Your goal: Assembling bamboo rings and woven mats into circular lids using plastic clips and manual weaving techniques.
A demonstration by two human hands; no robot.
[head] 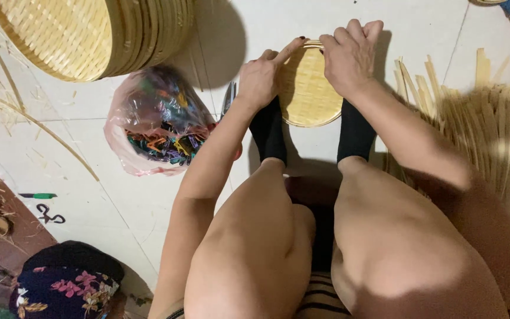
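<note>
On the tiled floor [149, 224], between the person's black-socked feet, lies a small round woven tray [306, 88]. The left hand [259, 78] curls over the tray's left rim, forefinger stretched along the edge. The right hand [349, 56] grips the top right rim, fingers bent over it. Left of the tray sits a pink bag [154, 121] of coloured clips; a stack of large baskets [90, 32] stands beyond it. Bamboo strips [479, 112] lie to the right.

Both arms reach toward the upper centre of the frame; the left hand [259, 78] has its index finger stretched out; the right hand [349, 56] has its fingers curled downward.
</note>
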